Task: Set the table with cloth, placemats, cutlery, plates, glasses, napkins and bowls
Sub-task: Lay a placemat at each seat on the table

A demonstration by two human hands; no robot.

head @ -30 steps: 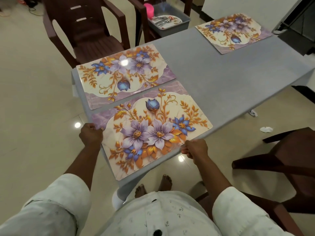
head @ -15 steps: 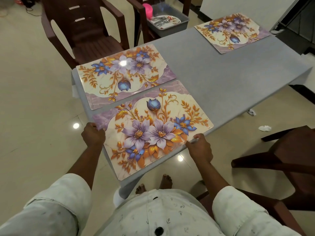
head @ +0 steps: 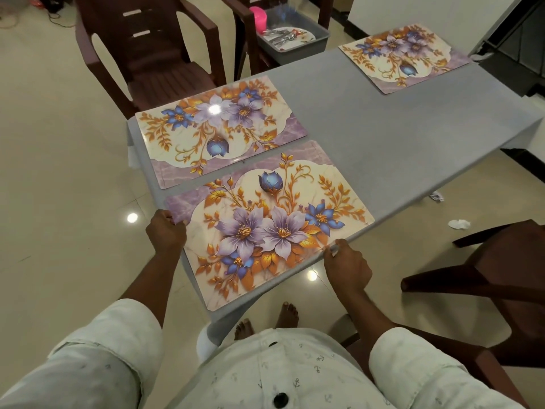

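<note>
Both hands hold the nearest placemat [head: 269, 228] at the table's [head: 383, 143] near corner: left hand [head: 166, 233] grips its left edge, right hand [head: 348, 268] pinches the front edge, fingertips hidden.

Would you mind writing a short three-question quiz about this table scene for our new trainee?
1. How many placemats lie on the grey cloth?
2. True or false: plates already sit on the placemats.
3. Which hand grips the near placemat at its left corner: A) left hand, B) right hand?

Key: 1. Three: the near one, the middle placemat and the far placemat. 2. False; the mats are bare. 3. A.
</note>
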